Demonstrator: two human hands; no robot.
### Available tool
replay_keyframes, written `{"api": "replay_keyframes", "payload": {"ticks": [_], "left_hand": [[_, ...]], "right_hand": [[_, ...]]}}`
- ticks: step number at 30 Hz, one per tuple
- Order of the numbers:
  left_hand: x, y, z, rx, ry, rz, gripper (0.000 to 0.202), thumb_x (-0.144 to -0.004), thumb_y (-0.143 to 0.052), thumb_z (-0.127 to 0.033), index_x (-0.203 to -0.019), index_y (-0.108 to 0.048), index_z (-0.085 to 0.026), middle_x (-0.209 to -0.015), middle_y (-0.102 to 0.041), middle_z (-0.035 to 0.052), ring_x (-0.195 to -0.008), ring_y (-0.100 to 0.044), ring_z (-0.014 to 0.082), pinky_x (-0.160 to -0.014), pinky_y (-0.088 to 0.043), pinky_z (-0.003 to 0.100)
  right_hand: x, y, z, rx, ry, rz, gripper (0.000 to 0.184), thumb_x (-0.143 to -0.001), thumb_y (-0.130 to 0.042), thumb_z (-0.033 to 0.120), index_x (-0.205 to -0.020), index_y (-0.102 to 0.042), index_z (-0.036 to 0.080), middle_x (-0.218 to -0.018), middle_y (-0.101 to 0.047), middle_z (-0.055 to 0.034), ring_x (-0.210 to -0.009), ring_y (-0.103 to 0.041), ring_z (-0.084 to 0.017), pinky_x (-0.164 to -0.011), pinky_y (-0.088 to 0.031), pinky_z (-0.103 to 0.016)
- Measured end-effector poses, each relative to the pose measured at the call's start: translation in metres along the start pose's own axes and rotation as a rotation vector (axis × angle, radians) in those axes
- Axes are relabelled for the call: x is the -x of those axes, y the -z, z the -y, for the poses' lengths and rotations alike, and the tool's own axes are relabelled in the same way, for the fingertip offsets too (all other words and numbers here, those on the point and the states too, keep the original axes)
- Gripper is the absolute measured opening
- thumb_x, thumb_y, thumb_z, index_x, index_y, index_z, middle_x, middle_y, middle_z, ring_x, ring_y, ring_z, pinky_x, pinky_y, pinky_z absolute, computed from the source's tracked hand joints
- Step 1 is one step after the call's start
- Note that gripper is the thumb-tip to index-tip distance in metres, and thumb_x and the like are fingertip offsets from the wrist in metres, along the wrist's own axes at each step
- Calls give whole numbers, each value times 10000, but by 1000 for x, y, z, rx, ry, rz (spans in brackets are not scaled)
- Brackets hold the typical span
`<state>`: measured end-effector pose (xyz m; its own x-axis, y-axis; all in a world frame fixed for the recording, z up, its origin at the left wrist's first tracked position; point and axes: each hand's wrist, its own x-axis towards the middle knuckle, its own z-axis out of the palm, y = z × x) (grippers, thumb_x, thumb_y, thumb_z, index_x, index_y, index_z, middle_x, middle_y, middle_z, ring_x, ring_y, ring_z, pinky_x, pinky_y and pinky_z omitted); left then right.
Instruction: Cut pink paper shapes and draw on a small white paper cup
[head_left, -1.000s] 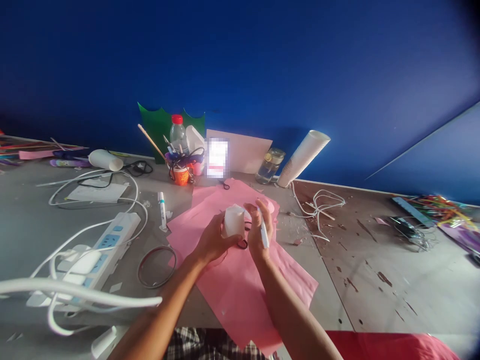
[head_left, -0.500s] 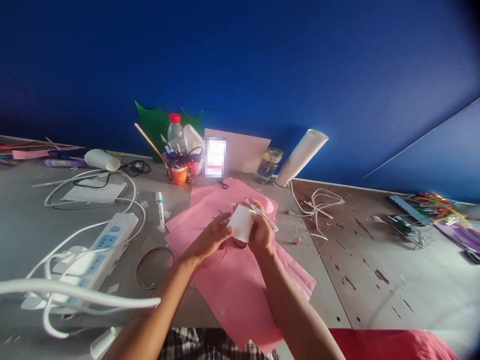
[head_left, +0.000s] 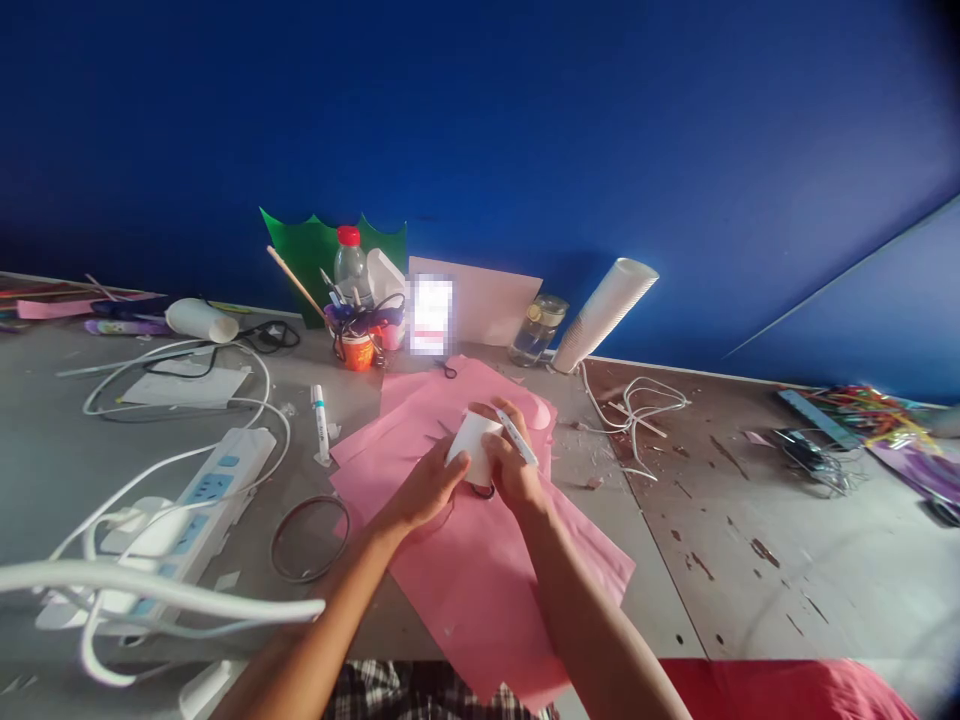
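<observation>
A white paper cup (head_left: 471,452) is held over the pink paper (head_left: 465,580) in front of me. My left hand (head_left: 435,482) is closed on its left side, thumb resting on the near wall. My right hand (head_left: 516,480) grips the cup's right side with the thumb, and a white marker (head_left: 517,438) lies slanted across its fingers. Part of a dark loop (head_left: 486,492), perhaps a scissors handle, shows just below the cup; the rest is hidden by it and the hands.
A power strip (head_left: 214,490) with white cables lies left, near a roll of tape (head_left: 309,538) and another marker (head_left: 320,420). At the back stand a red-capped bottle (head_left: 351,265), a blurred bright screen (head_left: 431,315), a glass jar (head_left: 538,330) and leaning stacked paper cups (head_left: 606,312).
The cup has shifted slightly left and turned in my hands. My right thumb has moved onto its near wall, and the marker has swung a little steeper and to the left.
</observation>
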<state>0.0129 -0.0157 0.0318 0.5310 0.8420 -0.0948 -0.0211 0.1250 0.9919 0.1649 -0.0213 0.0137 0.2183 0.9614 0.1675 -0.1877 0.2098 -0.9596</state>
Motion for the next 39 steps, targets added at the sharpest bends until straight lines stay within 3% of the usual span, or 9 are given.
{"api": "replay_keyframes", "payload": {"ticks": [4,7,9,14,18,23,27,33,39], "left_hand": [[-2,7,5,73,119,162,591,-779,-628,-735,-889,-540,-161,-580,-438,-59,-475,-331,71,-469,-232,235],[-3,7,10,162,153,123,562,-763,-664,-702,-851,-534,-162,-613,-458,-49,-493,-324,66,-487,-229,237],[-4,7,13,203,143,67,548,-764,-675,-680,-859,-550,-155,-651,-487,-35,-517,-346,67,-506,-246,236],[-5,5,13,288,118,12,480,-799,-687,-607,-928,-562,-162,-638,-458,-63,-514,-345,60,-518,-256,224],[-6,1,7,369,127,-61,473,-796,-688,-602,-953,-545,-180,-636,-427,-81,-482,-296,52,-499,-252,221],[-5,-1,6,357,70,-31,525,-811,-673,-643,-1040,-545,-189,-689,-471,-62,-498,-301,57,-494,-251,227],[-6,1,11,251,27,-12,593,-819,-605,-735,-1024,-544,-182,-627,-437,-69,-499,-304,72,-493,-248,239],[-7,1,8,243,11,-27,467,-865,-645,-605,-1059,-598,-182,-671,-472,-45,-528,-342,81,-496,-261,240],[-5,-1,3,223,28,-36,567,-836,-694,-578,-1212,-583,-168,-740,-561,-11,-549,-387,89,-513,-287,244]], "right_hand": [[-1,1,3,-91,-32,128,484,-754,-656,328,-1221,-539,278,-1225,-716,-71,-1048,-686,-275,-806,-581,-417],[-3,1,2,-58,105,-10,465,-813,-666,375,-1249,-540,275,-1253,-697,-75,-1130,-664,-261,-937,-537,-461],[-5,1,4,-108,175,-114,425,-862,-640,429,-1246,-551,270,-1163,-721,-66,-1065,-681,-236,-974,-510,-477],[-8,0,13,-228,237,-204,458,-944,-456,602,-1128,-662,237,-824,-674,-39,-853,-674,-223,-906,-535,-487],[-1,-3,13,-105,344,-287,409,-966,-465,539,-1052,-710,224,-840,-652,-43,-786,-628,-199,-845,-543,-432],[10,-5,10,101,299,-134,302,-965,-515,437,-1016,-714,216,-853,-660,-46,-777,-629,-192,-718,-532,-341],[15,-7,13,263,314,-135,249,-939,-566,417,-940,-719,221,-835,-667,-35,-744,-621,-181,-664,-512,-308],[16,-11,19,353,378,-169,261,-947,-541,421,-919,-709,224,-728,-642,-5,-635,-588,-157,-576,-491,-283],[16,-13,23,410,424,-165,267,-946,-522,416,-894,-700,224,-767,-685,-20,-683,-634,-170,-607,-519,-297]]}}
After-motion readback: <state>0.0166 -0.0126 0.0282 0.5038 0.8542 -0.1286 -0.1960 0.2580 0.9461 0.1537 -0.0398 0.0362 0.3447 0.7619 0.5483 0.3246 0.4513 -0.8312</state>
